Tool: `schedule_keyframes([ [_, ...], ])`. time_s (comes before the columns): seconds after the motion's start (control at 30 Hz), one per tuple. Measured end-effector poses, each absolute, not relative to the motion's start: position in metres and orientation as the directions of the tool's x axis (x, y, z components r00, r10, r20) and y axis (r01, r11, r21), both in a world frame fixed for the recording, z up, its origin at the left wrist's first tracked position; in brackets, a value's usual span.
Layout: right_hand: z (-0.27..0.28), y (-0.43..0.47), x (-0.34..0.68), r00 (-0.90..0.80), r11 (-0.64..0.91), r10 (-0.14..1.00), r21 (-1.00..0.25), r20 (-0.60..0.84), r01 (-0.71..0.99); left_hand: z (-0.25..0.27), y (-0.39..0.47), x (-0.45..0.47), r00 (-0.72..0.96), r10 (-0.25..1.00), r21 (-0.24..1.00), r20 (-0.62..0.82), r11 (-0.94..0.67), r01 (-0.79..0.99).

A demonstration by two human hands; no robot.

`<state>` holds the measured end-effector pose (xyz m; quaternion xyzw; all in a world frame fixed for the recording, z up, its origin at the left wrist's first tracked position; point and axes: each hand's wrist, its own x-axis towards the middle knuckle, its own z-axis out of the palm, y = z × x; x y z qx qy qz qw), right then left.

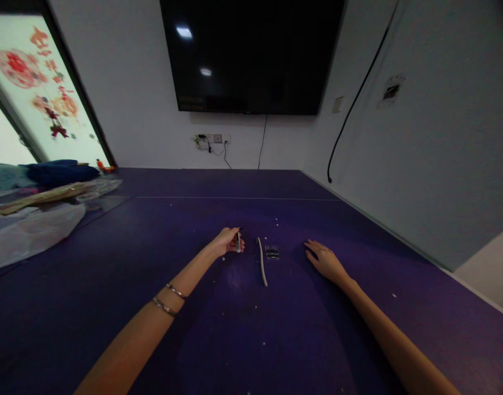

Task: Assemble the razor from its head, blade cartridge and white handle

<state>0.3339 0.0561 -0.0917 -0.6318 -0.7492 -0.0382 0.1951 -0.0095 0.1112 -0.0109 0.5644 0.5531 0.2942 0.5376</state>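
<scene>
Forearms fwd, R hand palm-dn.

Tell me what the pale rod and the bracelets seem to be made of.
Pale rod: maybe plastic or rubber, matte, as its shaft shows no clear shine; too small to settle which. Bracelets: probably polished metal, silvery with bright glints.

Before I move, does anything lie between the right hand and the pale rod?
Yes: a small dark square lies between the right hand and the upper half of the pale rod. The rod's lower end looks unobstructed from that side.
</scene>
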Motion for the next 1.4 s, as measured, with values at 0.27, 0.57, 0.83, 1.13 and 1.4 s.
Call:
schedule_keyframes([
  [0.27,-0.092,0.056,0.334,-0.121,0.195,0.936,-0.199,0.332,0.960,-0.015,0.123,-0.028,0.172,0.898,0.910,-0.406,0.379,0.167],
  [0.57,-0.092,0.057,0.334,-0.119,0.206,0.930,-0.225,0.348,0.952,-0.017,0.123,-0.025,0.082,0.861,0.847,-0.502,0.471,0.244],
  [0.83,-0.091,0.057,0.334,-0.131,0.205,0.933,-0.195,0.336,0.959,-0.017,0.120,-0.028,0.088,0.845,0.824,-0.527,0.483,0.297],
  [1.13,-0.093,0.058,0.335,-0.129,0.212,0.927,-0.207,0.352,0.955,-0.021,0.126,-0.028,0.079,0.853,0.826,-0.516,0.471,0.310],
  [1.4,-0.092,0.058,0.334,-0.130,0.213,0.929,-0.214,0.346,0.953,-0.026,0.130,-0.028,0.091,0.875,0.850,-0.476,0.431,0.304],
])
